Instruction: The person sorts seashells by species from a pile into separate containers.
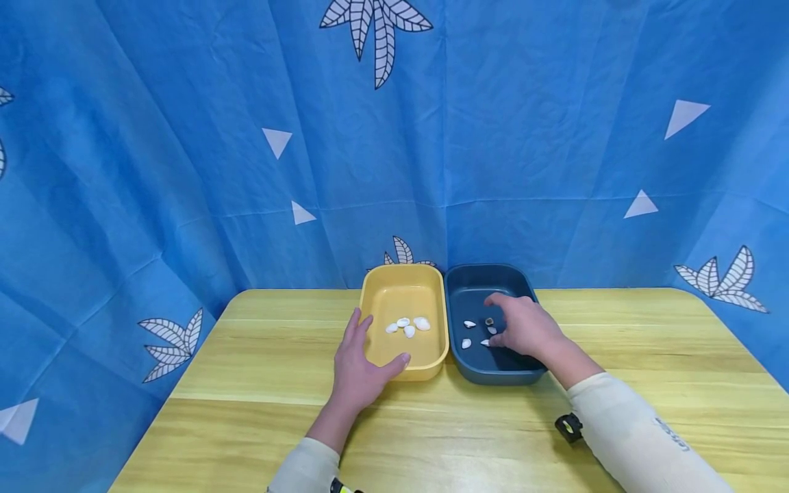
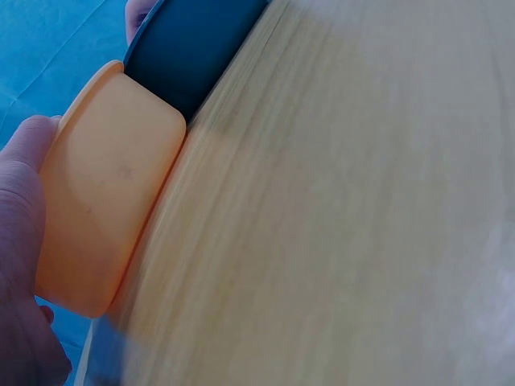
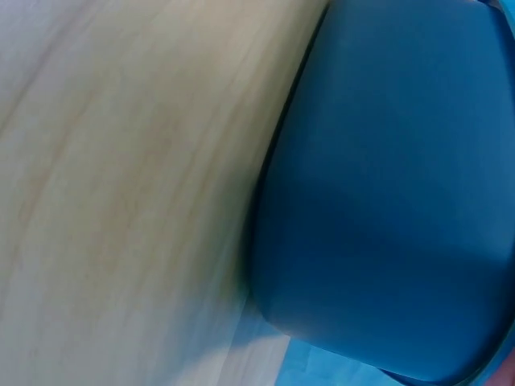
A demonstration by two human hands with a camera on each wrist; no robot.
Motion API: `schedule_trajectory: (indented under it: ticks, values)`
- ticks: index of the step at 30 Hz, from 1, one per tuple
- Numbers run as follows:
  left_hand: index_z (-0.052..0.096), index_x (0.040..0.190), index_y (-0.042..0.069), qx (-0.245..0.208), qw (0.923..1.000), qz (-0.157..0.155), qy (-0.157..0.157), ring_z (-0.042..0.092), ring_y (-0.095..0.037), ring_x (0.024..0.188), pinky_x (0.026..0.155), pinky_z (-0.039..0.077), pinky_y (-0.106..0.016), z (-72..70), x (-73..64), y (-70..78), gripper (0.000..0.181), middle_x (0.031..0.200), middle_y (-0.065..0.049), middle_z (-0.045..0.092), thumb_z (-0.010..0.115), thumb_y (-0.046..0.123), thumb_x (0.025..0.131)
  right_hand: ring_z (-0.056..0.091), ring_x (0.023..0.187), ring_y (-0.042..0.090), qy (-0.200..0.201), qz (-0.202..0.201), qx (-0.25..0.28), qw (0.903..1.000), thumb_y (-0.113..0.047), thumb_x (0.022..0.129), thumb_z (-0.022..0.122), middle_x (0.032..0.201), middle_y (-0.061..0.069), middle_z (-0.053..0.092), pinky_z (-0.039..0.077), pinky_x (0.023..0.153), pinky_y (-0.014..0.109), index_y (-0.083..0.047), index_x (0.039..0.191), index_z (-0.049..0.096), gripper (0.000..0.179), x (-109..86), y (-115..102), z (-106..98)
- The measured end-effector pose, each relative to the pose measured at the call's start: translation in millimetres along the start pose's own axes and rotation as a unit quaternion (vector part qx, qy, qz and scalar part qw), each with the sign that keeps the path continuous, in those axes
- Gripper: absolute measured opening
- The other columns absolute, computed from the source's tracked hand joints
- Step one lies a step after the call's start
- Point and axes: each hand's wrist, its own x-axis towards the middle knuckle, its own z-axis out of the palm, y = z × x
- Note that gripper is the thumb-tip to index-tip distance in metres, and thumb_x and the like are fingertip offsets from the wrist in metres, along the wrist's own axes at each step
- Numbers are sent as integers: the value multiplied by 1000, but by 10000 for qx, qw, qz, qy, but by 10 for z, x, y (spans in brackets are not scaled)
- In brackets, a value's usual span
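Note:
A yellow tray [image 1: 403, 374] holds several white seashells [image 1: 409, 331]. My left hand [image 1: 357, 376] lies at its front left corner, with the fingers spread along the left side and the thumb over the front rim. Against its right side stands a dark blue tray [image 1: 499, 377], where several small shells lie, one a white seashell [image 1: 466, 343]. My right hand [image 1: 527, 327] reaches over the blue tray's right rim, thumb and index finger apart. The thumb tip is at a pointed white shell [image 1: 484, 343]. In the right wrist view, the blue tray's wall [image 3: 386, 193] hides most of this hand.
Both trays stand at the back of a wooden table [image 1: 468, 438], close to a blue patterned curtain [image 1: 493, 137]. A black wrist strap [image 1: 568, 427] hangs at the right sleeve.

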Motion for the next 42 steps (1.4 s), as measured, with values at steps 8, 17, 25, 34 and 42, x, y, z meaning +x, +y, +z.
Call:
schedule_trajectory:
  ticks: [8,17,25,34,42]
  values:
    - [44,149,8,-86,9999,72,45,29,-36,143,109,28,-61,10,-4,-1,98,164,-2,20,84,54,73,59,78,24,48,-9,-97,9999,-24,72,92,91,7,67,53,71,48,-8,128,62,65,-3,24,46]
    - [42,151,11,215,9997,-87,-109,28,-36,144,110,28,-61,-36,-5,52,101,165,-1,18,82,59,72,61,84,26,61,1,-104,9999,-26,72,92,99,10,69,53,75,50,-8,128,63,66,-5,17,50]
    - [43,151,12,646,9973,-198,-279,26,-36,144,110,25,-63,-102,22,120,105,164,-3,21,82,64,69,55,73,20,59,39,0,10000,-32,70,93,84,2,64,51,67,44,-8,129,62,71,-18,1,12]
    - [38,153,12,579,9977,-114,-341,23,-35,145,111,22,-63,-124,64,138,103,163,-8,22,81,58,72,53,68,19,209,36,-40,9998,-37,70,92,74,-2,59,47,60,39,-9,132,60,75,-35,-33,-64]
    - [33,155,10,1131,9926,397,-212,19,-36,147,112,11,-65,-225,241,236,98,162,-15,22,72,61,81,61,78,24,513,204,14,9985,-60,71,84,96,8,70,53,66,45,-10,136,57,87,-39,-124,-144]
